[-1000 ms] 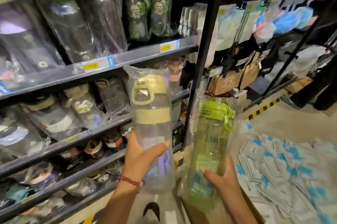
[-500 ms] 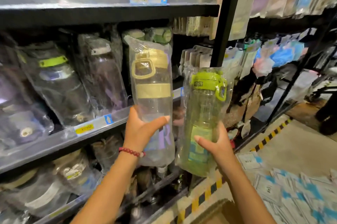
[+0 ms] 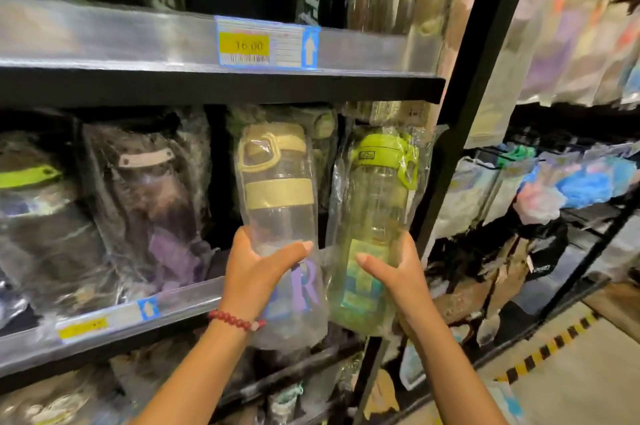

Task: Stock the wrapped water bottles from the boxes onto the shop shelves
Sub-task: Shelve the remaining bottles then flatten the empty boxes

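The left hand [image 3: 258, 272] grips a wrapped tan-lidded bottle [image 3: 277, 210] and the right hand [image 3: 398, 274] grips a wrapped green-lidded bottle [image 3: 375, 216], both upright, side by side before the middle shelf [image 3: 114, 315], where other wrapped bottles [image 3: 152, 203] stand.

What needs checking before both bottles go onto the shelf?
1. Left hand grips the tan-lid bottle: ok.
2. Right hand grips the green-lid bottle: ok.
3. Both bottles upright, lids up: ok.
4. Wrapping intact on both: cannot tell, image blurred.
5. Free gap on the shelf behind the bottles: cannot tell, bottles hide it.
6. Lids clear the upper shelf: ok, below its edge.
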`<action>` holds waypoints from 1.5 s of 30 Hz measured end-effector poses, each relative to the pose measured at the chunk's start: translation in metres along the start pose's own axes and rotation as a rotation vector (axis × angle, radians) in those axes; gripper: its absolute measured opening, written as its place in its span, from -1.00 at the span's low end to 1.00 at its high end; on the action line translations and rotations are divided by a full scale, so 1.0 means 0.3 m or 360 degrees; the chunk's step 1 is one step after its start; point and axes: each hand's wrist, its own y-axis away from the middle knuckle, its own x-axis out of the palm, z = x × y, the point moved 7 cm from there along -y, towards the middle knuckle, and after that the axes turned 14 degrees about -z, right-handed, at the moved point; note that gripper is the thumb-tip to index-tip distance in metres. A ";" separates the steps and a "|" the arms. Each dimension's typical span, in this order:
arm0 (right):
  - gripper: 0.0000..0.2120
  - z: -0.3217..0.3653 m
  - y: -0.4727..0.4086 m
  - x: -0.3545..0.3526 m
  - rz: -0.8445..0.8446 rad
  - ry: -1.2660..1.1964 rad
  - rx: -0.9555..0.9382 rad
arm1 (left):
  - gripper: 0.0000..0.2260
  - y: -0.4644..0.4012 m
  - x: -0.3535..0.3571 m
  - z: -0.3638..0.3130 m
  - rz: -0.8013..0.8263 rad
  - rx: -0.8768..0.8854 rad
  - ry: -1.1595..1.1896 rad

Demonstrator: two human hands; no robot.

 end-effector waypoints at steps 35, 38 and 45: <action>0.13 0.035 -0.263 0.039 0.0255 0.0041 -0.0156 | -0.28 -0.093 0.102 0.001 -0.0654 0.0267 0.0134; 0.15 0.001 -0.213 0.019 0.0326 0.0102 -0.0123 | -0.30 -0.078 0.089 -0.003 -0.0629 0.0255 0.0229; -0.22 -0.042 -0.142 -0.033 0.0283 0.0143 -0.0117 | -0.32 -0.081 0.110 -0.033 -0.0580 0.0253 0.0378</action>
